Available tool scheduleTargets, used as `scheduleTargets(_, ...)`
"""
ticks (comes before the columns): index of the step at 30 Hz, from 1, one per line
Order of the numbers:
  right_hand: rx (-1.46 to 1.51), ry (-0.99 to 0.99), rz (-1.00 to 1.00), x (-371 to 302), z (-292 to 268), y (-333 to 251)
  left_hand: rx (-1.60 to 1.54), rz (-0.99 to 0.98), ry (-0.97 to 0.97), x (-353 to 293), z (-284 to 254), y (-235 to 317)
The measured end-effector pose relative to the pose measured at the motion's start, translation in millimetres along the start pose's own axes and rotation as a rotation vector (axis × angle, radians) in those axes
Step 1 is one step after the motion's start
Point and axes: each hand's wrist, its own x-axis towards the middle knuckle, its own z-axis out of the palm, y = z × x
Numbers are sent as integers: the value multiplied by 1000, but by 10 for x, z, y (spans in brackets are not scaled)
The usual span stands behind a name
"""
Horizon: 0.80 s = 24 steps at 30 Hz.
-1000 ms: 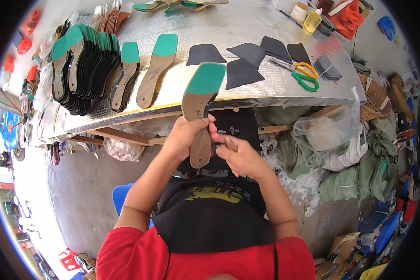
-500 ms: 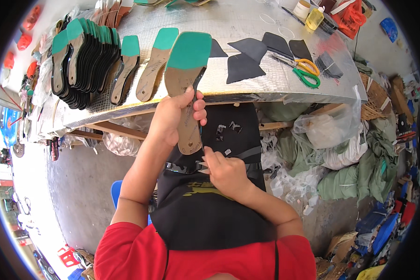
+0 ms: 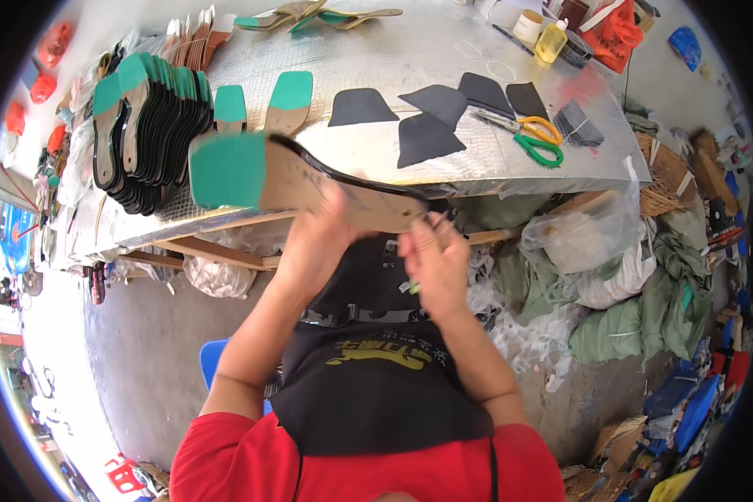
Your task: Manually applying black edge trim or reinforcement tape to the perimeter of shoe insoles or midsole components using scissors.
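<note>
My left hand (image 3: pixel 316 238) grips a shoe insole (image 3: pixel 293 180) with a green toe end, a brown face and a black edge. The insole lies almost sideways above my lap, green end to the left, and is smeared by motion. At its narrow heel end my right hand (image 3: pixel 440 263) is closed, fingers against the edge. A small green end of something (image 3: pixel 414 287) pokes out below those fingers; what it belongs to is hidden. A black apron (image 3: pixel 376 393) covers my lap, with a few small dark scraps on it.
A tight row of insoles (image 3: pixel 155 125) stands at the table's left, two single ones (image 3: pixel 291 90) beside it. Black cut pieces (image 3: pixel 431 140) and scissors (image 3: pixel 527 134) with orange and green handles lie right of centre. A yellow bottle (image 3: pixel 551 42) stands behind. Bags (image 3: pixel 581 238) hang below the table's right edge.
The insole has turned from upright to nearly sideways, its green end swinging left. My right hand has moved up and right to its heel end. The view has shifted, showing more of the table's back.
</note>
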Motion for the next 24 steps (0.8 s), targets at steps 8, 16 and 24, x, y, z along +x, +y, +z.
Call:
scheduleTargets(8,-595,-284,-334,253,-387,-449,1403,698,-426,8,-92,297)
scheduleTargets(16,-1371,-162,-875,153,-393,-258,799,-117,-258,-23,-388,56)
scheduleTargets(24,-1097,69,-720,-24,2,328,645,-10,-93,24,-315,-349)
